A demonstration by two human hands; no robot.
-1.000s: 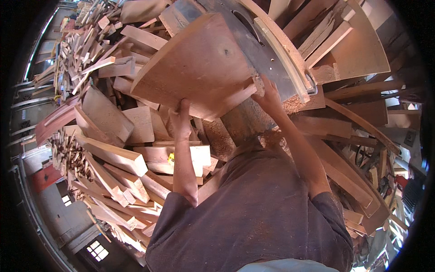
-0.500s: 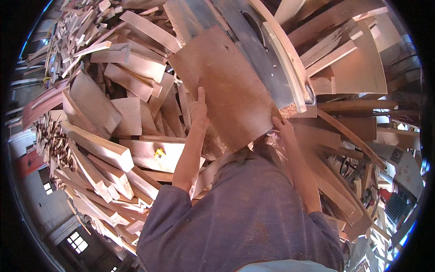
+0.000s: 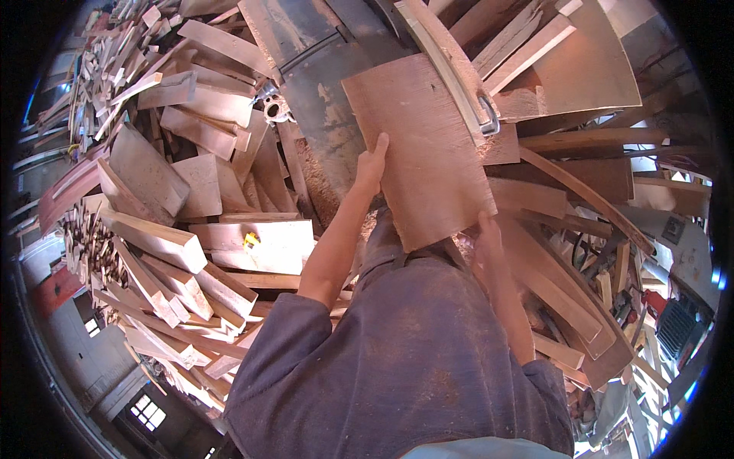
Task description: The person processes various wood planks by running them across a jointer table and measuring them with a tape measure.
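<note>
A flat reddish-brown wooden board (image 3: 419, 145) lies on the grey metal saw table (image 3: 321, 76), its right edge against the curved wooden fence (image 3: 443, 61). My left hand (image 3: 371, 164) presses on the board's left edge, fingers pointing up. My right hand (image 3: 488, 237) grips the board's near right corner. Both arms reach out from my blue-grey shirt at the bottom of the view.
Heaps of cut wooden blocks and offcuts (image 3: 160, 229) cover the left side. Curved wooden strips and planks (image 3: 566, 199) are stacked on the right. Sawdust (image 3: 317, 183) lies at the table's near edge. A metal handle (image 3: 488, 122) sticks out at the fence's end.
The board has been turned and lowered from a raised, tilted position onto the saw table. It now lies farther right against the fence, with both hands shifted along its edges.
</note>
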